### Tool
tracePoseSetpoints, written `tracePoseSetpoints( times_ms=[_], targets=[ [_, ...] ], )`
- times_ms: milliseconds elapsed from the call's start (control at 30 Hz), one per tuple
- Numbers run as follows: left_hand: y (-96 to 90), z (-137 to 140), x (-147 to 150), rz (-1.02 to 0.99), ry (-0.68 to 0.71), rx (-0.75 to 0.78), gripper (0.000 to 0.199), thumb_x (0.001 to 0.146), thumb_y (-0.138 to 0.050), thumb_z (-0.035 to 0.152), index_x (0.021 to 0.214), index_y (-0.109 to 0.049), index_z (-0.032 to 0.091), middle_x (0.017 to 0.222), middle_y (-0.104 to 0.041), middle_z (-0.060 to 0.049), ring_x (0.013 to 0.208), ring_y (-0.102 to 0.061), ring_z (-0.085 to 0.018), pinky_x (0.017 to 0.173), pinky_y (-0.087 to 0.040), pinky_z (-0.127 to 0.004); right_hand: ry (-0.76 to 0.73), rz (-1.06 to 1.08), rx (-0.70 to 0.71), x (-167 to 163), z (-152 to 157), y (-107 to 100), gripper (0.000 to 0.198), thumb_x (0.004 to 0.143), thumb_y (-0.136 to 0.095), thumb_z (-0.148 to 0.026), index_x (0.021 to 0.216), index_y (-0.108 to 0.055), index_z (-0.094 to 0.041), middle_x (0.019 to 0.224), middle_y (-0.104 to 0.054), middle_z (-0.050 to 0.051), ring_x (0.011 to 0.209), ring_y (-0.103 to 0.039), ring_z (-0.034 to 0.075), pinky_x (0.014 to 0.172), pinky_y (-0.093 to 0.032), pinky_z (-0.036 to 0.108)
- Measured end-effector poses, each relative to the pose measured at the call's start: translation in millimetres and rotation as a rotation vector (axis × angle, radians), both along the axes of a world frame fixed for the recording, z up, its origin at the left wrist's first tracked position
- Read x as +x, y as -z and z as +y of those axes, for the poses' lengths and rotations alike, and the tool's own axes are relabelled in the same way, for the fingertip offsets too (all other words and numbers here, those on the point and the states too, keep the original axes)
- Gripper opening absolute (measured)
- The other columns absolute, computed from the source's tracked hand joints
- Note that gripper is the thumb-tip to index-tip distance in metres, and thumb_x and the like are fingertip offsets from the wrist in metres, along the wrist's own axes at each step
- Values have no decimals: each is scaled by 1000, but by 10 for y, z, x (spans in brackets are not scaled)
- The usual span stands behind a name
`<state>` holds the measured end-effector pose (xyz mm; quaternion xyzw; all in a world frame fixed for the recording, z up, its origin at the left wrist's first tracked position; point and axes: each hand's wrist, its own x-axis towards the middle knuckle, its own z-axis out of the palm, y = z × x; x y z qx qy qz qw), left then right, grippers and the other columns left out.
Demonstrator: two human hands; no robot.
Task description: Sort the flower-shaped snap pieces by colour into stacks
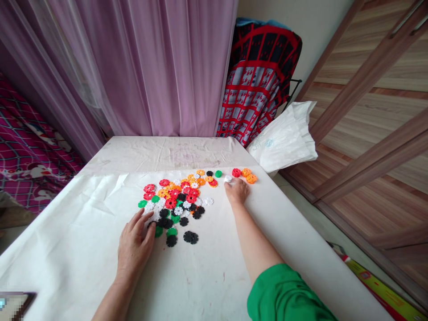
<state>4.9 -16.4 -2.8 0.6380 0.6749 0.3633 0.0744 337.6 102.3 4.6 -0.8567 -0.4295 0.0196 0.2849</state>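
Observation:
A loose pile of notched plastic snowflake discs in red, orange, white, green and black (174, 194) is spread over the table's middle. At the pile's left edge rests my left hand (135, 238), its fingers apart and lying by white and black discs. Farther off to the right, my right hand (238, 191) is closed, with a white snowflake disc (228, 178) at its fingertips. Just beyond that hand lie a small red cluster (236, 172) and some orange discs (250, 178). A green disc (218, 174) sits to its left.
A white cloth covers the table (207, 276). A white bag (287, 138) stands at the far right corner. Purple curtains (160, 67) hang behind, and wooden cabinet doors (368, 125) flank the right side. Part of a device (16, 305) shows at lower left.

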Motion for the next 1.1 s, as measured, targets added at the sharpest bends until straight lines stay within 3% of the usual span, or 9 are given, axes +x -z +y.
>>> tracePoseSetpoints(
  times_ms=[133, 267, 767, 1100],
  targets=[
    [-2, 3, -4, -3, 6, 3, 41, 87, -46, 49, 112, -71, 27, 136, -62, -6, 120, -60, -28, 99, -51, -45, -110, 1, -13, 12, -228, 36, 35, 81, -54, -20, 112, -71, -21, 130, -62, 10, 123, -51, 26, 104, -34, 39],
    [-4, 4, -6, -13, 7, -1, 42, 87, -45, 50, 111, -71, 26, 137, -62, -7, 120, -60, -29, 100, -51, -46, -155, -32, -88, -19, -300, 10, 37, 85, -49, -17, 113, -73, -27, 139, -56, 7, 128, -46, 25, 107, -31, 42],
    [-10, 2, -1, -18, 3, -11, 45, 87, -43, 53, 111, -71, 26, 137, -61, -8, 124, -57, -30, 104, -48, -48, -127, -65, -162, -26, -43, -52, 42, 91, -43, -23, 125, -66, -32, 145, -51, 4, 132, -41, 23, 107, -27, 41],
    [12, 12, -22, 0, 16, -4, 43, 87, -44, 51, 110, -71, 27, 137, -61, -7, 124, -58, -30, 104, -48, -49, -124, -97, -168, -9, 12, -18, 46, 92, -42, -27, 133, -61, -30, 144, -51, 7, 131, -41, 25, 107, -26, 42]
  ],
)
